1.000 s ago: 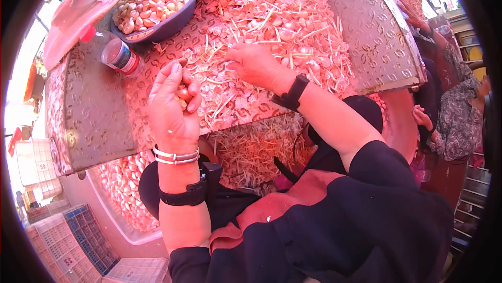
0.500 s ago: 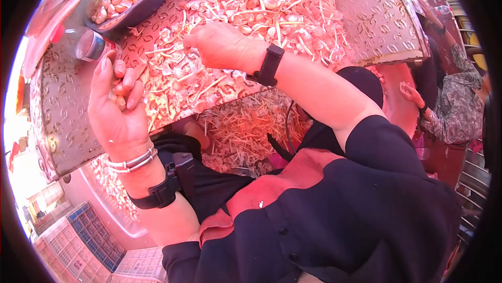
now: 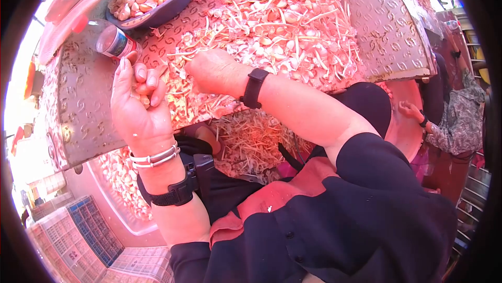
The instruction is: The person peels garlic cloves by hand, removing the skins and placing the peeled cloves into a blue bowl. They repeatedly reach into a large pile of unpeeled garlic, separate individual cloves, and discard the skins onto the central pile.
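My left hand point(image 3: 137, 118) is palm up over the table's front-left part, its fingers curled over a few garlic cloves point(image 3: 144, 100). Just to its right, my right hand point(image 3: 214, 73) is closed with knuckles up, at the near-left edge of a heap of garlic cloves, skins and stalks point(image 3: 282, 27). Whatever its fingers may hold is hidden beneath it. Close beyond the left fingertips lies a small clear jar point(image 3: 112, 42) with a label.
A blue basin point(image 3: 170, 8) of peeled cloves stands at the back left of the patterned metal table point(image 3: 83, 110). Below left is a tub of cloves point(image 3: 117, 178) beside plastic crates point(image 3: 78, 236). Stalks point(image 3: 248, 139) lie under the table edge. Another person's arm point(image 3: 418, 116) shows at right.
The view has shifted, so the table and basin appear farther right. My right hand has come nearer to my left hand and the table's front edge. The left hand stays curled around cloves.
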{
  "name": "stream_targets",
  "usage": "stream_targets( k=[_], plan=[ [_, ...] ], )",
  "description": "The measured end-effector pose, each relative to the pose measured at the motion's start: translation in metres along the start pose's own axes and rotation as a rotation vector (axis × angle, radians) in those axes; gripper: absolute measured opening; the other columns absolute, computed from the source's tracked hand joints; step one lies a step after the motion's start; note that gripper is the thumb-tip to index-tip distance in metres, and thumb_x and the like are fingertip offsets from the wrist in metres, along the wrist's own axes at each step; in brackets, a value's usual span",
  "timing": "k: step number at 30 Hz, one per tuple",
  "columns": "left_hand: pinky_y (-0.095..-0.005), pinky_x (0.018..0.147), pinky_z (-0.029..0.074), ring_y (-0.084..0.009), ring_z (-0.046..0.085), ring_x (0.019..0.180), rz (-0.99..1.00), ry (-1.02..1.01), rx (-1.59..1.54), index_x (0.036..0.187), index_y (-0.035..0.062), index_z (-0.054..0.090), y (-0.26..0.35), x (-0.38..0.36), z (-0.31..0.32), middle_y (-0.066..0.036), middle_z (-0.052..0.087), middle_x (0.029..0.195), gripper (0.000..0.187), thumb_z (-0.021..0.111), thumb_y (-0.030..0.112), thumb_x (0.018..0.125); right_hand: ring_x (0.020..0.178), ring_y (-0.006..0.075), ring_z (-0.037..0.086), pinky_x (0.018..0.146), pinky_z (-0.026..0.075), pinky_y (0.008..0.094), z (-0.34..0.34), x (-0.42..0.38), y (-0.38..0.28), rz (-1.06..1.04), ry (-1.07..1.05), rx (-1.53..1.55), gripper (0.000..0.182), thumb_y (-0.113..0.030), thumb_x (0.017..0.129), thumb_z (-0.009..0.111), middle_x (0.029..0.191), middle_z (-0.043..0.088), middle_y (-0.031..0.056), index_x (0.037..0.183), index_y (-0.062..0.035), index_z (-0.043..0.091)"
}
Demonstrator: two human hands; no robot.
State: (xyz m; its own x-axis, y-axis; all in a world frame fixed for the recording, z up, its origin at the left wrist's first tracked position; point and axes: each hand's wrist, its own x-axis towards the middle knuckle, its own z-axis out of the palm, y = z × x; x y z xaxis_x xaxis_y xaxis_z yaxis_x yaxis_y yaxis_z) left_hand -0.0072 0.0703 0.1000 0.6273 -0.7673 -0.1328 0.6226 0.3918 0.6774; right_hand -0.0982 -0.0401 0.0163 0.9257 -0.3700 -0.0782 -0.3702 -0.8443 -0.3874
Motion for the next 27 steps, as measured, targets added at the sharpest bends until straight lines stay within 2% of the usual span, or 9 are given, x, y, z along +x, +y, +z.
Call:
stream_targets(
  k=[4, 10, 12, 13, 14, 16, 22, 24, 27],
  plan=[
    [-0.0162, 0.039, 0.026, -0.0054, 0.033, 0.054, -0.026, -0.025, 0.013, 0.104, -0.0023, 0.048, -0.004, -0.002, 0.002, -0.001, 0.038, 0.07, 0.019, 0.045, 0.012, 0.093, 0.077, 0.0304, 0.064, 0.069, 0.051, 0.0393, -0.022, 0.004, 0.0, 0.068, -0.156, -0.072, 0.018, -0.015, 0.067, 0.059, 0.08, 0.065, 0.0172, 0.078, -0.0035, 0.067],
    [-0.0164, 0.039, 0.026, -0.006, 0.036, 0.054, -0.068, -0.031, 0.072, 0.104, -0.0007, 0.049, -0.005, -0.005, 0.004, -0.001, 0.043, 0.071, 0.018, 0.047, 0.013, 0.092, 0.076, 0.0275, 0.065, 0.069, 0.052, 0.0374, -0.016, -0.012, 0.046, 0.138, -0.011, 0.055, 0.024, -0.014, 0.069, 0.057, 0.077, 0.065, 0.0172, 0.086, 0.0013, 0.064],
    [-0.0165, 0.039, 0.026, -0.0065, 0.037, 0.054, -0.067, -0.028, 0.067, 0.104, 0.0, 0.05, -0.007, -0.006, 0.005, -0.002, 0.043, 0.07, 0.018, 0.047, 0.013, 0.092, 0.076, 0.0229, 0.065, 0.067, 0.054, 0.0312, -0.018, -0.022, 0.061, 0.365, -0.035, 0.947, 0.027, -0.013, 0.075, 0.057, 0.075, 0.064, 0.0118, 0.097, 0.0025, 0.06],
    [-0.0165, 0.039, 0.026, -0.0065, 0.037, 0.054, -0.08, -0.022, 0.071, 0.104, 0.0002, 0.05, -0.009, -0.005, 0.005, -0.002, 0.043, 0.07, 0.017, 0.047, 0.013, 0.092, 0.081, 0.0182, 0.064, 0.068, 0.054, 0.0266, -0.022, -0.028, 0.065, 0.368, -0.044, 1.184, 0.024, -0.006, 0.078, 0.054, 0.079, 0.063, 0.007, 0.101, 0.0008, 0.059],
    [-0.0165, 0.039, 0.026, -0.0066, 0.037, 0.054, -0.093, -0.016, 0.075, 0.103, 0.0004, 0.05, -0.01, -0.005, 0.006, -0.002, 0.043, 0.069, 0.017, 0.048, 0.013, 0.092, 0.081, 0.0182, 0.064, 0.068, 0.054, 0.0266, -0.026, -0.036, 0.067, 0.365, -0.04, 1.182, 0.024, -0.006, 0.078, 0.054, 0.079, 0.063, 0.007, 0.101, 0.0008, 0.059],
    [-0.0167, 0.039, 0.026, -0.0067, 0.037, 0.053, -0.101, -0.012, 0.085, 0.103, 0.0008, 0.05, -0.012, -0.004, 0.007, -0.002, 0.043, 0.069, 0.016, 0.047, 0.013, 0.092, 0.084, 0.0203, 0.065, 0.066, 0.054, 0.0265, -0.038, -0.053, 0.06, 0.22, -0.005, 1.779, 0.028, -0.005, 0.08, 0.055, 0.087, 0.063, 0.0087, 0.107, 0.0017, 0.056],
    [-0.0163, 0.038, 0.025, -0.0066, 0.036, 0.053, -0.099, -0.021, 0.097, 0.103, 0.0012, 0.048, -0.017, -0.004, 0.009, -0.001, 0.041, 0.07, 0.016, 0.046, 0.013, 0.092, 0.064, 0.018, 0.06, 0.056, 0.051, 0.0258, -0.065, -0.098, 0.0, -0.146, -0.13, 2.159, 0.035, -0.008, 0.076, 0.06, 0.091, 0.056, 0.0133, 0.109, 0.0033, 0.053],
    [-0.0161, 0.038, 0.025, -0.0065, 0.035, 0.053, -0.111, -0.036, 0.097, 0.103, 0.0011, 0.047, -0.02, -0.003, 0.011, -0.001, 0.04, 0.07, 0.016, 0.046, 0.012, 0.092, 0.063, 0.0179, 0.059, 0.054, 0.049, 0.0232, -0.083, -0.118, -0.038, -0.378, -0.409, 2.369, 0.032, -0.007, 0.073, 0.064, 0.089, 0.055, 0.0148, 0.101, 0.0052, 0.056],
    [-0.016, 0.038, 0.025, -0.0065, 0.036, 0.054, -0.123, -0.042, 0.101, 0.103, 0.001, 0.047, -0.023, -0.005, 0.012, -0.001, 0.04, 0.07, 0.016, 0.046, 0.012, 0.092, 0.058, 0.0182, 0.054, 0.051, 0.042, 0.0258, -0.115, -0.152, -0.083, -0.498, -0.807, 2.311, 0.024, -0.008, 0.07, 0.069, 0.086, 0.054, 0.0145, 0.087, 0.0055, 0.057]
  ],
)
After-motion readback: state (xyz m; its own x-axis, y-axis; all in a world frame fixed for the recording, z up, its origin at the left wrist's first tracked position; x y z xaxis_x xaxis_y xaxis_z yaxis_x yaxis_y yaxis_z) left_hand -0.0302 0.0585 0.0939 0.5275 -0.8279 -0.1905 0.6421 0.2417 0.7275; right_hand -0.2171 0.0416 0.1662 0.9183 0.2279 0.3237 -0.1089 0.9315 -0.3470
